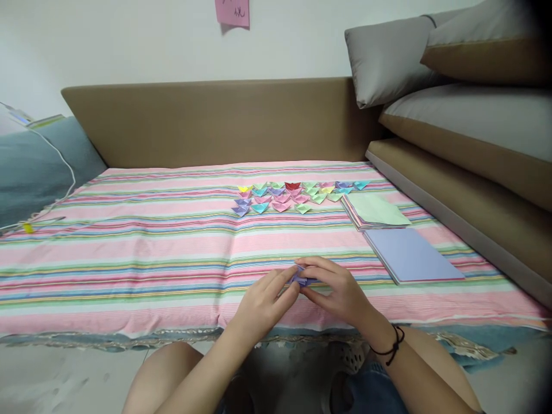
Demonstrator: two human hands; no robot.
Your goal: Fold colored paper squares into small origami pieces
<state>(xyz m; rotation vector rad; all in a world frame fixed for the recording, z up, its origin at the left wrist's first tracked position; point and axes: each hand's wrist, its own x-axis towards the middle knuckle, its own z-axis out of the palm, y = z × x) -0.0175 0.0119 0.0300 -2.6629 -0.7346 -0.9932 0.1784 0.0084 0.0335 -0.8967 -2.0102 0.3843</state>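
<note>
Both my hands meet over the front of a striped cloth (150, 253) and pinch a small folded purple paper piece (302, 280). My left hand (265, 302) grips it from the left with curled fingers. My right hand (334, 290) holds it from the right, fingers bent over its top, a black band on that wrist. Most of the paper is hidden between the fingers.
Several small folded paper pieces (293, 196) in many colours lie in rows at the back of the cloth. To the right are a stack of paper with a green top sheet (377, 210) and a lilac stack (411, 256). Cushions (466, 115) rise at the right; a brown backrest (215, 121) stands behind.
</note>
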